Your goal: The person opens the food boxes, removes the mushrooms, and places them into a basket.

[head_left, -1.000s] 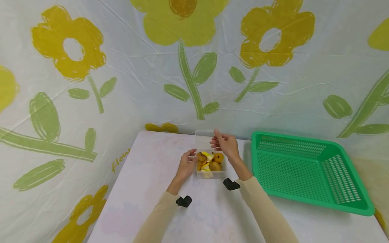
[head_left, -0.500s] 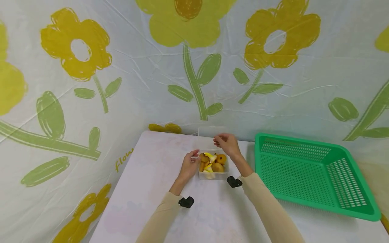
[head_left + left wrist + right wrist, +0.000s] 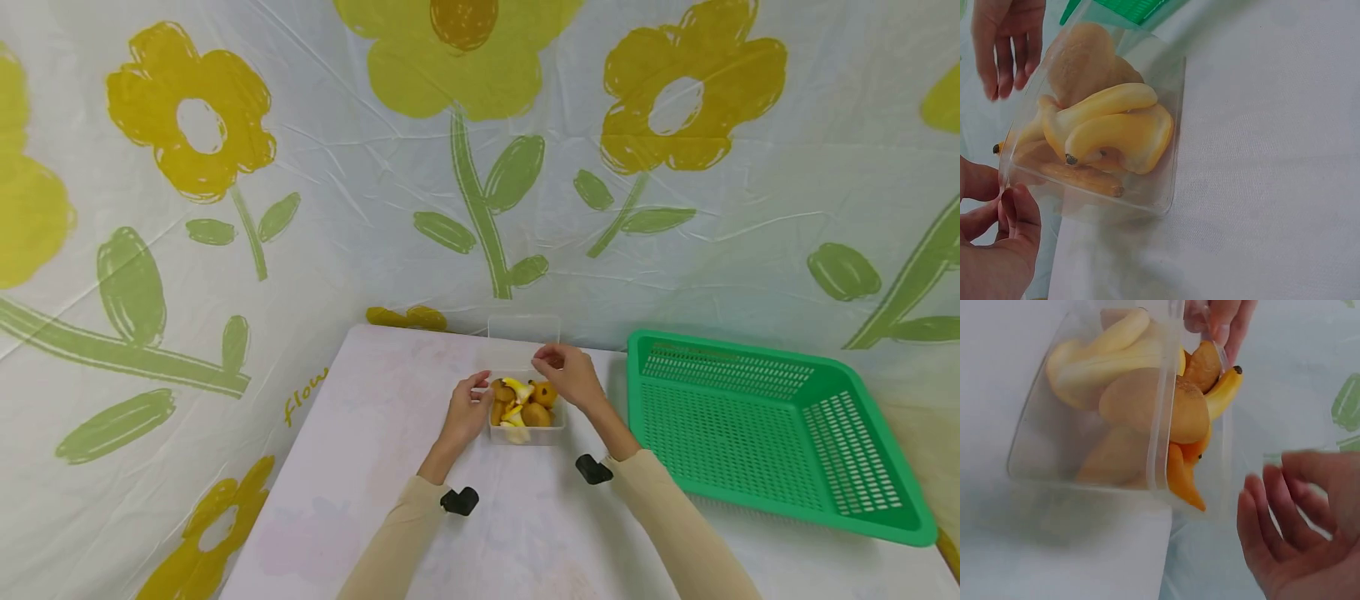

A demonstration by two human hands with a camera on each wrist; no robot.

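A clear plastic box (image 3: 525, 435) stands on the table, its see-through lid (image 3: 517, 332) laid back behind it. Inside are yellow bananas (image 3: 1119, 128), brown potato-like lumps (image 3: 1154, 403) and a pointed orange piece (image 3: 1185, 481). My left hand (image 3: 467, 410) pinches the box's left rim between thumb and fingers, as the left wrist view shows. Over the back right corner is my right hand (image 3: 576, 377), its fingers loosely bent. In the right wrist view, this hand is apart from the box and holds nothing.
To the right stands a large green plastic basket (image 3: 840, 367) with slotted walls. The white table (image 3: 360, 467) meets a flower-printed cloth (image 3: 337, 208) behind and at the left. A black wrist camera (image 3: 459, 500) sits on the left sleeve, another on the right.
My right hand has come down from beside the lid toward the box's back right corner, its fingers bending more. The left hand stays at the left rim. The head view has shifted slightly.
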